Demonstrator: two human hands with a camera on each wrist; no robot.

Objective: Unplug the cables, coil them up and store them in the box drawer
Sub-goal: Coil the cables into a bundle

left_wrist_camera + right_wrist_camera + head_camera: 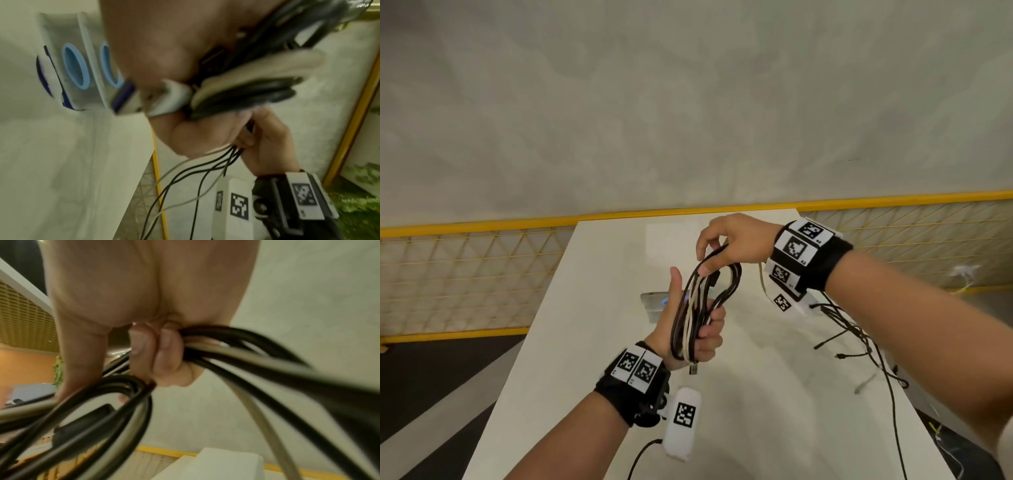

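Note:
A bundle of black and white cables (700,305) is looped into a long coil above the white table (592,342). My left hand (697,334) grips the coil's lower part, thumb up, and a USB plug (693,369) hangs below the fist. My right hand (717,251) pinches the top of the loops; in the right wrist view its fingers (156,353) curl round the black and grey strands (236,350). Behind my left hand sits the small translucent drawer box (652,303); in the left wrist view the drawer box (68,65) shows blue oval handles.
More loose black cables (859,346) trail over the table's right edge. A yellow mesh fence (465,274) runs behind the table. The floor at lower left is dark. White tagged sensor pods hang from both wrists (683,423).

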